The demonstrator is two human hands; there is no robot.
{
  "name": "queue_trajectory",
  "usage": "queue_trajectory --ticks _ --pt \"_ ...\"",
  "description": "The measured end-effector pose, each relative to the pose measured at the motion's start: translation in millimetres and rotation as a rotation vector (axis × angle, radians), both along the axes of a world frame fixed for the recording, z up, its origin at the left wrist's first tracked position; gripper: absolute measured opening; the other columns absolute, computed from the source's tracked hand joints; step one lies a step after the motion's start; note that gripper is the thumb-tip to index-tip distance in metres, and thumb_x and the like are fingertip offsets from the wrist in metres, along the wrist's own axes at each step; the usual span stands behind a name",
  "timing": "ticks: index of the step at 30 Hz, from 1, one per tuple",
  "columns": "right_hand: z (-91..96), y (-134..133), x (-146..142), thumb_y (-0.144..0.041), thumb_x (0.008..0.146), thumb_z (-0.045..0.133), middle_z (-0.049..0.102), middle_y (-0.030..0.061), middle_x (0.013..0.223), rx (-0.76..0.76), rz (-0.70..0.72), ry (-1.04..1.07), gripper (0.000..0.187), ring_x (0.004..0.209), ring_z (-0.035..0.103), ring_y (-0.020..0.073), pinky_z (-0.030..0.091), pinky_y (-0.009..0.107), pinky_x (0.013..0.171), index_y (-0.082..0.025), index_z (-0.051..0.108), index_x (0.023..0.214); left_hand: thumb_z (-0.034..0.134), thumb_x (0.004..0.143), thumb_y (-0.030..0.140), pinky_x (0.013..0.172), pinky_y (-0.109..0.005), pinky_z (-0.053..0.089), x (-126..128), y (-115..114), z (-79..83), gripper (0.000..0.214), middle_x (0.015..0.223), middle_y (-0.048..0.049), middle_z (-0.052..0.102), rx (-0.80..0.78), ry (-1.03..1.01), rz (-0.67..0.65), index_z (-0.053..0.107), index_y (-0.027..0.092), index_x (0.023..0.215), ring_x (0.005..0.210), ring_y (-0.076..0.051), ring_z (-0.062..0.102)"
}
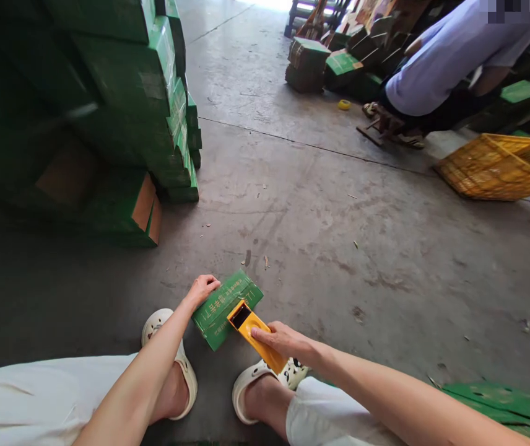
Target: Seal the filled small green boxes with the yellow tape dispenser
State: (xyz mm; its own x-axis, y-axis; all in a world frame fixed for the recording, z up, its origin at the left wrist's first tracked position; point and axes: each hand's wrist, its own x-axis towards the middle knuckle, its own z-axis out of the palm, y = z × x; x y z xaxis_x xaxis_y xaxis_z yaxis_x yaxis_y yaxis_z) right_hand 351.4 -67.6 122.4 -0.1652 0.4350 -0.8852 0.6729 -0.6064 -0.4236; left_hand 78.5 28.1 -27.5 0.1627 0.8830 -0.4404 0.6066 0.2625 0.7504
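A small green cardboard box [228,306] with pale printed characters rests between my feet. My left hand [204,288] grips the box's upper left edge with curled fingers; some fingertips are hidden behind it. In my right hand [277,339] is a yellow hand-held tool [258,334] that looks like a tape dispenser, my thumb lying along its top. Its dark front end is at the lower right side of the box, overlapping it in view; whether the two touch I cannot tell.
Stacked green cartons [121,74] rise at the left, with an open-flapped carton [125,207] below. A yellow crate [501,167] stands at right. Farther back, a person [446,62] sits low beside piled boxes [309,62] and a tape roll [343,104]. Flattened green cardboard [501,402] lies lower right.
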Motion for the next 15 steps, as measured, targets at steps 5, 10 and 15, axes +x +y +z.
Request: queue_trajectory --ticks 5,10,15 --pt "-9.3 11.6 4.1 -0.065 0.089 0.068 0.07 0.0071 0.079 -0.079 0.101 -0.096 0.049 0.064 0.064 0.0171 0.037 0.023 0.049 -0.017 0.068 0.083 0.066 0.083 0.035 0.1 -0.037 0.051 0.9 -4.1 2.1 0.063 0.132 -0.0142 0.07 -0.017 0.175 -0.034 0.062 0.016 0.143 0.122 -0.03 0.066" --pt "-27.6 19.4 10.9 -0.053 0.091 0.072 0.074 0.0081 0.086 -0.169 0.061 0.091 0.037 0.07 0.07 0.018 0.046 0.021 0.053 -0.015 0.07 0.089 0.058 0.091 0.029 0.11 -0.036 0.047 -40.5 33.4 45.4 0.05 0.133 -0.0119 0.072 -0.001 0.288 -0.136 0.065 0.02 0.14 0.128 -0.027 0.064" --pt "-25.8 25.7 6.9 -0.042 0.093 0.074 0.073 0.0067 0.081 -0.208 0.054 0.127 0.028 0.064 0.069 0.0158 0.05 0.021 0.054 -0.015 0.069 0.085 0.088 0.063 0.037 0.114 -0.041 0.044 -44.2 9.5 93.8 0.097 0.149 -0.0175 0.061 -0.051 0.346 -0.335 0.054 0.019 0.152 0.14 -0.036 0.054"
